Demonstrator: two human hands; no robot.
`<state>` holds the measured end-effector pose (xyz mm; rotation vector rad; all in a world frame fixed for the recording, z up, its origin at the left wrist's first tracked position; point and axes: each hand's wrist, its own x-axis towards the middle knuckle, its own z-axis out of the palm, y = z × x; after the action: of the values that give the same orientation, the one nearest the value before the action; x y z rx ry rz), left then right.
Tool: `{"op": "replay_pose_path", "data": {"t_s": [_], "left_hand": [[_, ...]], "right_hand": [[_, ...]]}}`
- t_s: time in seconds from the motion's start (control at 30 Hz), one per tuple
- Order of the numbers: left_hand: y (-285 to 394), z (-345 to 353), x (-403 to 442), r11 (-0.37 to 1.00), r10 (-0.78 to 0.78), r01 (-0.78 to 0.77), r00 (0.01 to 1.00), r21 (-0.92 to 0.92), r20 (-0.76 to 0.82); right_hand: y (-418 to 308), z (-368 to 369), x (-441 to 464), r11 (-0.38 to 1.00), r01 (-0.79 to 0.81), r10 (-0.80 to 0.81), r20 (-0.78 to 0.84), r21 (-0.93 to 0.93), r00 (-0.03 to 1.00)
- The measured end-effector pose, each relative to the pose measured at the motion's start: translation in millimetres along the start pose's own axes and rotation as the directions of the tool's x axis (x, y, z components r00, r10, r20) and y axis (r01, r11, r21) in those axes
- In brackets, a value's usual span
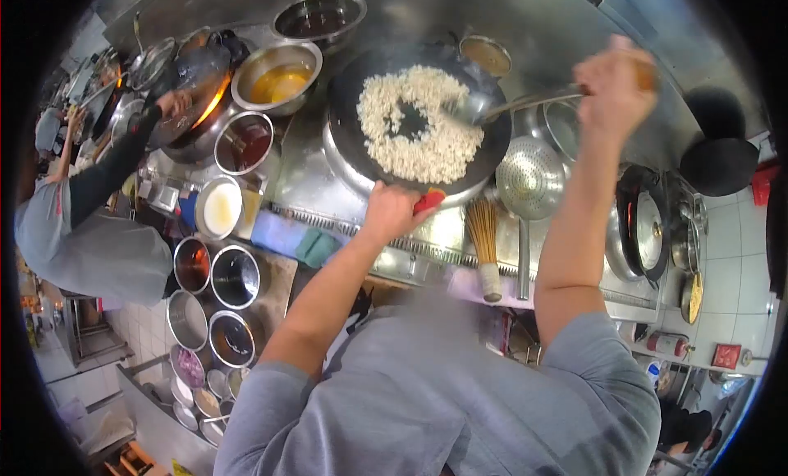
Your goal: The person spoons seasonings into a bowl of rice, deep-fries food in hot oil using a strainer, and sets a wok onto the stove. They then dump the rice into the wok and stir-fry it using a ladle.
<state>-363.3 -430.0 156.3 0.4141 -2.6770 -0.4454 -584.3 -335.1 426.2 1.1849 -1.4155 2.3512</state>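
Note:
A black wok [349, 107] stands on the stove with white rice [443, 157] spread in a ring around its bare middle. At the wok's near rim, my left hand [390, 213] is closed on its handle, where a red cloth or cover [428, 200] shows. My right hand [616, 90], slightly blurred, is raised to the right and wrapped round the wooden end of a ladle [533, 101]. The ladle's metal bowl reaches into the wok and touches the rice on its right side.
Right of the wok lie a bamboo brush [483, 238] and a perforated strainer [530, 176]. To the left stand a bowl of yellow liquid [279, 82], a bowl of dark red sauce [245, 143] and several seasoning pots. A co-worker [98, 238] works at a flaming wok.

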Motion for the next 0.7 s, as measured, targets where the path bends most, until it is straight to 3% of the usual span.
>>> {"op": "replay_pose_path", "data": {"t_s": [0.03,0.1,0.17,0.23,0.27,0.33,0.4,0.47,0.5,0.53,0.57,0.6,0.63,0.67,0.7], "left_hand": [[4,-6,2,1.0,-0.02,0.02,1.0,-0.008,0.014],[3,-3,3,1.0,-0.015,0.015,1.0,0.004,0.022],[0,-2,4,1.0,-0.011,0.011,0.999,0.008,0.036],[-2,0,1,1.0,-0.007,0.007,1.0,0.007,0.019],[0,0,0,1.0,-0.004,0.004,1.0,0.005,0.02],[1,-2,1,0.999,-0.037,0.038,0.999,0.027,-0.009],[2,0,-1,0.999,-0.027,0.028,0.999,0.03,-0.017],[5,-6,1,0.998,-0.033,0.032,0.999,0.054,0.016],[2,-6,1,0.997,-0.044,0.044,0.999,0.065,0.002],[2,-2,-6,0.998,-0.025,0.025,1.0,0.06,0.0],[-1,0,-1,0.998,-0.012,0.013,0.999,0.06,-0.03],[-5,0,8,0.997,-0.048,0.052,0.997,0.063,-0.066],[-5,0,6,0.999,-0.039,0.041,0.997,0.03,-0.064],[-3,-1,-2,1.0,-0.019,0.019,0.999,-0.003,-0.042],[-4,-4,0,0.999,-0.033,0.033,0.999,-0.007,0.04]], "right_hand": [[13,-4,-11,1.0,-0.027,0.027,-0.004,-0.014,1.0],[51,-5,-30,0.98,0.162,-0.157,0.056,-0.114,0.986],[68,23,-45,0.998,-0.005,0.024,0.297,-0.065,0.954],[72,40,-9,0.986,-0.164,0.144,0.322,0.034,0.936],[57,46,-3,0.986,-0.163,0.145,0.319,0.031,0.936],[32,61,3,0.978,-0.028,0.014,0.069,0.206,0.998],[48,64,-13,0.953,-0.055,0.054,0.013,0.298,0.998],[44,75,-20,0.934,-0.341,0.355,0.19,-0.104,0.915],[38,78,-6,0.789,-0.489,0.486,-0.11,-0.373,0.867],[22,68,5,0.718,-0.441,0.471,-0.09,-0.538,0.877],[81,9,41,0.852,-0.472,0.396,0.314,0.224,0.863],[1,25,25,0.917,-0.398,0.397,0.048,0.019,0.917],[-21,-12,35,0.93,-0.334,0.26,0.366,0.154,0.893],[-44,-23,19,0.962,-0.228,0.152,0.395,0.153,0.906],[-42,-33,10,0.923,-0.269,0.126,0.446,0.274,0.886]]}}
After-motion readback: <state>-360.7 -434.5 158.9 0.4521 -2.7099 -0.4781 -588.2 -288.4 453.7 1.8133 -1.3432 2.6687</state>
